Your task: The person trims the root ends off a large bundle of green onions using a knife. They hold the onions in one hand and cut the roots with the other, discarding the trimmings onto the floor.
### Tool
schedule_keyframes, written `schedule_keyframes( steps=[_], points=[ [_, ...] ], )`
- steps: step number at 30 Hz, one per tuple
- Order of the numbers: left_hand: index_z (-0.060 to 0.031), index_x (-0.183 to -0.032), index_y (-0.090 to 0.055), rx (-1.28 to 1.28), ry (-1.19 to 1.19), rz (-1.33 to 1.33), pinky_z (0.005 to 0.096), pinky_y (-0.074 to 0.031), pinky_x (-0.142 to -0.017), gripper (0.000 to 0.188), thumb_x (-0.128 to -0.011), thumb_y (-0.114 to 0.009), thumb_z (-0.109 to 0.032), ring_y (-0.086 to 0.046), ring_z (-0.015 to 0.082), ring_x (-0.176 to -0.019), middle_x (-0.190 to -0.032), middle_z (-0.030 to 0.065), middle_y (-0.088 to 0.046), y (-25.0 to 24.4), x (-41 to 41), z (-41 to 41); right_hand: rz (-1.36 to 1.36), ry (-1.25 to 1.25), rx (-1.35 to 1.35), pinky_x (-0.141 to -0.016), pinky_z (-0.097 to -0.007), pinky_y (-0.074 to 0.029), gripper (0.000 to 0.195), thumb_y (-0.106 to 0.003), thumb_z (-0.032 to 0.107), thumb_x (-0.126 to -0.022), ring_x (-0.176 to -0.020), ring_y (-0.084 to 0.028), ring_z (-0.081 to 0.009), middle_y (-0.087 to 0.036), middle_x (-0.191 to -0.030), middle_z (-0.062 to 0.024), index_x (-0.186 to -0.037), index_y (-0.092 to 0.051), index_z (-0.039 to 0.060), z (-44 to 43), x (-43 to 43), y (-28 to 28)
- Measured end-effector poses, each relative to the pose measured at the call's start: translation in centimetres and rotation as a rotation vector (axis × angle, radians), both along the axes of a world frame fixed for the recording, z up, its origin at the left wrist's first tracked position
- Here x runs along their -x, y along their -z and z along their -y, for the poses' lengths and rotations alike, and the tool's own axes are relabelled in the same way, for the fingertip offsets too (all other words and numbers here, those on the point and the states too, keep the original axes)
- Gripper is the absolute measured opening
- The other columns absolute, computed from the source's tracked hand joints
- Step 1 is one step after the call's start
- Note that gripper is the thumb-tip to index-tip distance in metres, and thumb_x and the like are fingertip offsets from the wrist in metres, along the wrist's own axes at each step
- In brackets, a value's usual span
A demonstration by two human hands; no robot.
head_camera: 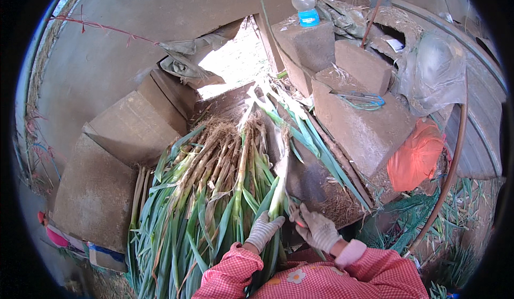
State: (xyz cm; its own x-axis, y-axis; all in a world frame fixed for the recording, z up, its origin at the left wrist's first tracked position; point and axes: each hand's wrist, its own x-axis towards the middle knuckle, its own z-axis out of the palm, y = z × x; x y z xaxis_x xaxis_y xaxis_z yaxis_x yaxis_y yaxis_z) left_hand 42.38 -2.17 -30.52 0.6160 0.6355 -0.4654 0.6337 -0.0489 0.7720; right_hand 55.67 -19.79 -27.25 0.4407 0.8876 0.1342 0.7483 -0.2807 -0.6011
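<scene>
Both my hands wear pale knit gloves. My left hand point(265, 230) is closed around the green shank of a long leek-like plant point(279, 192), its root end pointing away from me. Just to its right, my right hand point(318, 226) grips a small tool point(299, 220) with a bit of red on it; its blade is hard to make out. A large heap of similar unpeeled plants point(217, 170), with brown roots at the far end and green leaves toward me, lies to the left. Paler, stripped plants point(299, 112) rest beyond my hands at the right.
Concrete blocks point(136, 126) stand left, others point(357, 118) right. Scissors with blue handles point(359, 96) lie on a right block. A clear container with a blue label point(308, 12) stands farther back. A red plastic bag point(415, 156), green netting point(401, 218) and a curved brown hose point(453, 166) are at the right.
</scene>
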Motion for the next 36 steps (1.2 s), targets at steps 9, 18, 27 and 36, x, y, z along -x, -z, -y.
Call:
schedule_keyframes(
  steps=[9, 18, 27, 36],
  points=[
    [-0.0067, -0.13, -0.048, -0.371, 0.116, -0.142, 0.0407, -0.047, -0.092, 0.063, -0.077, -0.071, -0.032, -0.061, 0.0377, -0.106, -0.109, 0.0238, -0.064, -2.5, 0.7, 1.6, -0.246, -0.322, -0.01, -0.064, -0.0456, -0.05, 0.071, -0.062, 0.033, -0.086, -0.075, -0.062, -0.0385, -0.062, -0.087, -0.0214, -0.139, -0.033, -0.0034, 7.9, 2.7, -1.5],
    [-0.001, -0.129, -0.046, -0.418, 0.304, -0.404, 0.0438, -0.047, -0.092, 0.062, -0.082, -0.06, -0.039, -0.062, 0.0391, -0.104, -0.109, 0.027, -0.064, -5.9, -1.9, 2.5, -0.181, -0.032, -0.266, -0.064, -0.0395, -0.053, 0.069, -0.061, 0.032, -0.086, -0.076, -0.063, -0.0331, -0.063, -0.091, -0.0172, -0.14, -0.032, -0.001, 2.1, -1.0, 3.8],
    [0.0064, -0.131, -0.047, -0.031, 0.077, -0.269, 0.0371, -0.044, -0.096, 0.081, -0.078, -0.065, -0.051, -0.058, 0.0363, -0.114, -0.119, 0.0285, -0.059, -1.6, 2.2, 2.0, -0.061, -0.008, 0.045, -0.068, -0.0483, -0.051, 0.072, -0.062, 0.03, -0.084, -0.079, -0.062, -0.0406, -0.062, -0.088, -0.0226, -0.141, -0.031, -0.0006, 1.3, 1.1, 0.5],
    [-0.0014, -0.122, -0.055, -0.296, 0.159, -0.344, 0.0421, -0.047, -0.09, 0.064, -0.079, -0.064, -0.048, -0.062, 0.0386, -0.102, -0.103, 0.0258, -0.065, -5.9, 2.9, 4.2, -0.049, -0.037, 0.032, -0.069, -0.0497, -0.051, 0.07, -0.061, 0.033, -0.084, -0.079, -0.063, -0.0403, -0.063, -0.089, -0.023, -0.139, -0.035, 0.0006, 0.7, 0.2, 3.1]
  ],
)
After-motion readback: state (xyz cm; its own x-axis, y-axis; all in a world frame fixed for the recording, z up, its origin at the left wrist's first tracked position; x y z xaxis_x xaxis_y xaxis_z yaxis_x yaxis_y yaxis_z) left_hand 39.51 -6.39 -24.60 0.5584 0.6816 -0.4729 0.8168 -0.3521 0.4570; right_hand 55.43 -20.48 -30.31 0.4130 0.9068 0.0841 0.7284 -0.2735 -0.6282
